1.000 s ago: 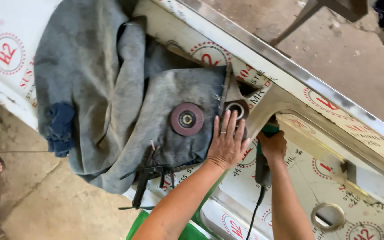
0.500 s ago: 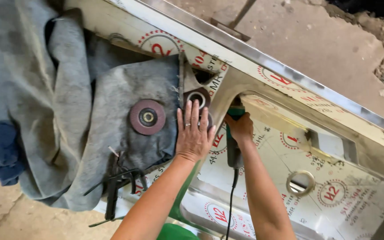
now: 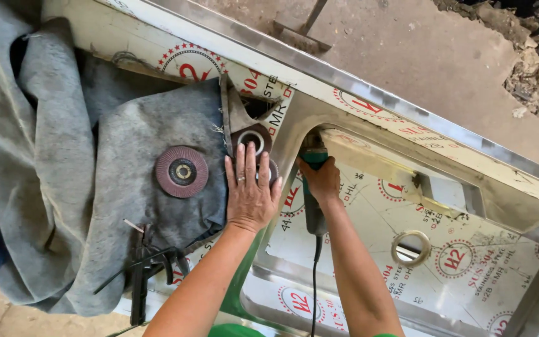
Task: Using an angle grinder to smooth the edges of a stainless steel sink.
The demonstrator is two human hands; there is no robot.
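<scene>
Both hands busy: right hand (image 3: 322,181) wraps its grip shut around green angle grinder (image 3: 312,187) at steel sink (image 3: 369,100) basin's corner, left hand (image 3: 251,193) flat, open. Remaining rim looks unworked.

The left hand (image 3: 250,195) lies flat, palm down, with the fingers spread and pointing away from the body; the left forearm is stretched forward; the right hand (image 3: 322,181) is closed in a fist-like grip, knuckles up, its forearm also extended.
</scene>
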